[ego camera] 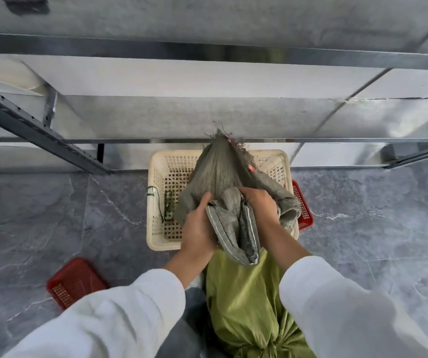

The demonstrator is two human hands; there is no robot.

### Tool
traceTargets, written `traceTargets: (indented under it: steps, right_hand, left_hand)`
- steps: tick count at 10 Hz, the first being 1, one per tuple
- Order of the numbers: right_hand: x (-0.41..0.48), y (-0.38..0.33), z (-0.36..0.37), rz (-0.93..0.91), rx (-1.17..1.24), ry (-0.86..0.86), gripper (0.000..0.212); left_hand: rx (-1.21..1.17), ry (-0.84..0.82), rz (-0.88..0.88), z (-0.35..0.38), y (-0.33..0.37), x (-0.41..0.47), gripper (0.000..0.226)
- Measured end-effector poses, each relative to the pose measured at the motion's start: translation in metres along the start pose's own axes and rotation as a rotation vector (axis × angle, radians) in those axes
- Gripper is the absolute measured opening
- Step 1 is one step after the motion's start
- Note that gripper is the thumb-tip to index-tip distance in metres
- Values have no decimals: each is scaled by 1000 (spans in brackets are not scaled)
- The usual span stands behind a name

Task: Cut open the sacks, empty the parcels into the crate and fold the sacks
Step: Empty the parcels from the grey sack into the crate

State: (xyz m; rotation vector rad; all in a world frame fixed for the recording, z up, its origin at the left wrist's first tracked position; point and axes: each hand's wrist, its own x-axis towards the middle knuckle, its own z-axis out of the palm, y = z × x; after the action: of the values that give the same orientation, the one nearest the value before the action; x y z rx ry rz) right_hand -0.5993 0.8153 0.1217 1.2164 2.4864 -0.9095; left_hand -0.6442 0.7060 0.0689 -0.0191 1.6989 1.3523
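A grey-green woven sack (220, 171) hangs over the cream perforated crate (156, 202) on the floor, its frayed end pointing away toward the shelf. My left hand (197, 228) and my right hand (259, 205) both grip the sack's bunched, hemmed end above the crate's near side. A second, lime-green sack (243, 306), tied shut at its near end, lies between my arms below my hands. Inside the crate's left part lie a small dark item and a green cord (165, 205). I see no parcels in the crate.
A metal shelving rack (207, 117) with grey shelves stands right behind the crate. One red basket (74, 281) lies on the grey marble floor at the left. Another red basket (303, 205) peeks out at the crate's right side.
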Motion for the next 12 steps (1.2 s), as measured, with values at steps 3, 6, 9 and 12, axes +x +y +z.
traceTargets:
  steps: [3,6,9,12]
  right_hand:
    - [7,-3,10,23,-49,29,5]
    - [6,30,-7,7,-394,-123,42]
    - [19,43,-14,-179,-342,176,40]
    - [23,50,-14,-326,-269,-26,13]
  left_hand:
    - [-625,-156,-202,-15,23,-2,49]
    - [743,-213,412,-66,39,31,16]
    - [1053,-188,691,-67,38,36,24]
    - [1119,-139,727,-72,31,42,19]
